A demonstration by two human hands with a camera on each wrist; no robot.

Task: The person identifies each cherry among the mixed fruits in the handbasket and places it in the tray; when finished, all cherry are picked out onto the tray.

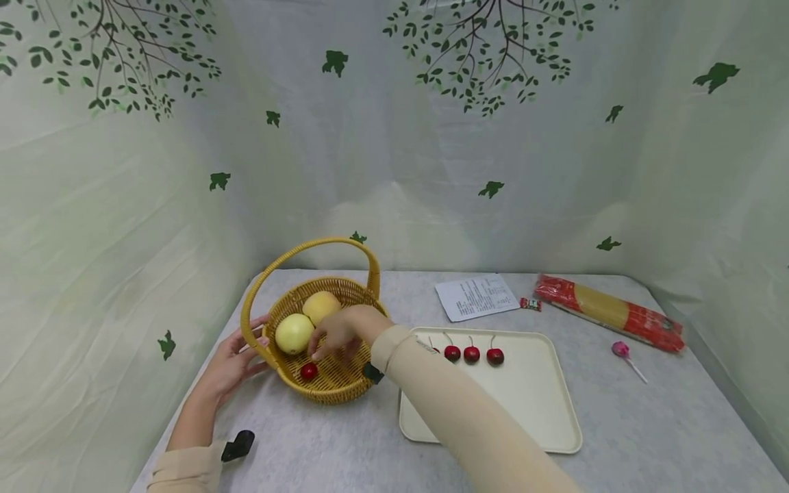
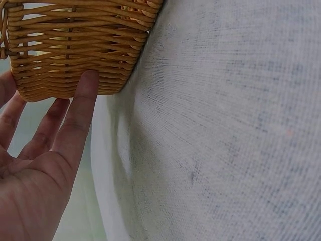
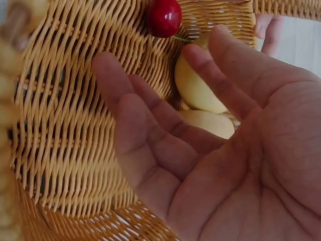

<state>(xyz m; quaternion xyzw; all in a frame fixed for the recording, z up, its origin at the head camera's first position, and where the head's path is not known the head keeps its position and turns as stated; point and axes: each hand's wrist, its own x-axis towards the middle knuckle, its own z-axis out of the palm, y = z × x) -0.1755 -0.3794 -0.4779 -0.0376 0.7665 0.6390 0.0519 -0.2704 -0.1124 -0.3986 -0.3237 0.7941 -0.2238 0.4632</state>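
A wicker basket [image 1: 317, 396] with a tall handle stands on the left of the table. In it lie a pale yellow-green round fruit [image 1: 294, 334], a yellow-orange round fruit [image 1: 321, 307] and a red cherry [image 1: 309, 371] with a thin stem. My left hand [image 1: 231, 363] touches the basket's left side, its long fingers extended along the woven wall in the left wrist view. Inside the basket hovers my right hand [image 1: 342, 332], fingers slightly bent and apart, with nothing between them. The right wrist view shows the cherry [image 3: 164, 17] just beyond its fingertips.
Right of the basket lies a cream tray [image 1: 518, 404] with several dark red cherries [image 1: 471, 354] along its back, partly behind my right sleeve. Farther off are a printed sheet [image 1: 477, 298], a small red packet [image 1: 531, 304], a long red-and-yellow package [image 1: 607, 311] and a pink lollipop [image 1: 621, 350].
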